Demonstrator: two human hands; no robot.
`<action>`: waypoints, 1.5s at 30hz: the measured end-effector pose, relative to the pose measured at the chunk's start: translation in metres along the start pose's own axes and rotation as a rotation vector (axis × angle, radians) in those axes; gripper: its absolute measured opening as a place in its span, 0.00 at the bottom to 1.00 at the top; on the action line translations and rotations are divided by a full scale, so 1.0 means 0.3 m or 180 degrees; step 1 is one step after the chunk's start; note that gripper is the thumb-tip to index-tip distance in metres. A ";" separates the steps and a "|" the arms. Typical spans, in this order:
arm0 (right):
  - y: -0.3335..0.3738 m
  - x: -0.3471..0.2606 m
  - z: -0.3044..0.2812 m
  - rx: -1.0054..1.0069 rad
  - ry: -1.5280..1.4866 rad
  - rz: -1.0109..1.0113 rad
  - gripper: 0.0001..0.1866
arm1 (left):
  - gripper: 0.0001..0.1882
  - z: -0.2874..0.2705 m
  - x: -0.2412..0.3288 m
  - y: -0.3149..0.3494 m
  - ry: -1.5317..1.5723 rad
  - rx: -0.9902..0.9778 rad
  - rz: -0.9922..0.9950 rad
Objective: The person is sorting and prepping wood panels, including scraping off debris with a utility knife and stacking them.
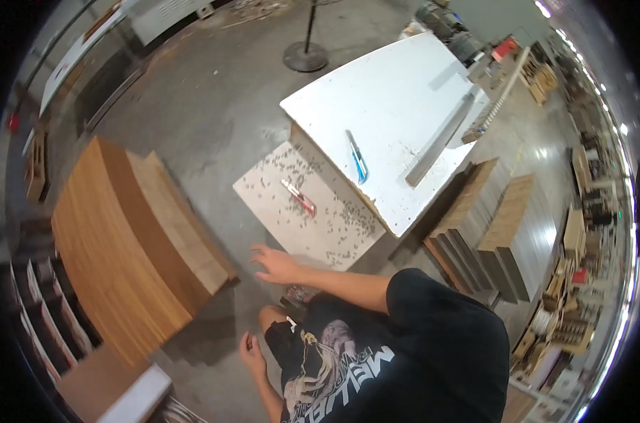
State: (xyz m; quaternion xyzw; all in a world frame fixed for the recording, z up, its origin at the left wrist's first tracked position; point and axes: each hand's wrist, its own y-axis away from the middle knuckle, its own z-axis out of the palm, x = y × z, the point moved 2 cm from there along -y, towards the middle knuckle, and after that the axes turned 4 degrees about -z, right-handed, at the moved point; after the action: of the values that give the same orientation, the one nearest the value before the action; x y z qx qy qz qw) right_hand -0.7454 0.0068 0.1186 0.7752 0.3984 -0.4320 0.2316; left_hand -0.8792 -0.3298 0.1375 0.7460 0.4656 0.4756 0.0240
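Note:
My right hand reaches out over the floor with its fingers spread and nothing in it. It is nearest to the lower corner of a pale board strewn with small dark bits. Lower down, my left hand is beside my knee, its fingers loosely bent and apart, with no object visible in it. A red and white utility knife lies on the pale board. Another knife, with a blue handle, rests on the white tabletop. Left of my hands stands a stack of wood-coloured panels.
A long grey strip lies along the white table's right side. Stacked grey-brown panels stand to the right. Beyond the table is a round post base. A box with a white top sits at the lower left.

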 end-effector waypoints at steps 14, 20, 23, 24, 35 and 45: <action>-0.946 0.278 -0.114 0.0285 0.0398 0.1233 0.23 | 0.17 -0.638 0.695 -1.416 -0.0252 0.0147 0.1164; -1.116 0.177 -0.203 0.0820 0.0184 0.1623 0.21 | 0.17 -0.784 1.271 -2.074 -0.0124 -0.0220 0.1436; -1.154 0.194 -0.312 0.1640 0.1169 0.1926 0.27 | 0.16 -0.756 1.417 -2.501 -0.0417 -0.0594 0.1783; -1.202 0.222 -0.381 0.1912 0.1269 0.1952 0.27 | 0.16 -0.711 1.440 -2.654 -0.0542 -0.0553 0.1917; -1.001 0.149 -0.627 0.3255 0.1286 0.5279 0.23 | 0.23 -0.468 1.878 -3.562 -0.0181 -0.1745 0.1515; -0.593 0.156 -0.663 0.2989 0.1279 0.6736 0.29 | 0.22 -0.061 2.176 -3.714 -0.1482 -0.2578 0.2040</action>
State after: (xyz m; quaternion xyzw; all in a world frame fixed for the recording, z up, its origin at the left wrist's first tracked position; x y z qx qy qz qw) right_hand -0.7799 0.2684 0.1794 0.7836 -0.6132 0.0012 0.0996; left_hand -1.5665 0.7610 0.0629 0.8665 -0.0213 0.4226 0.2648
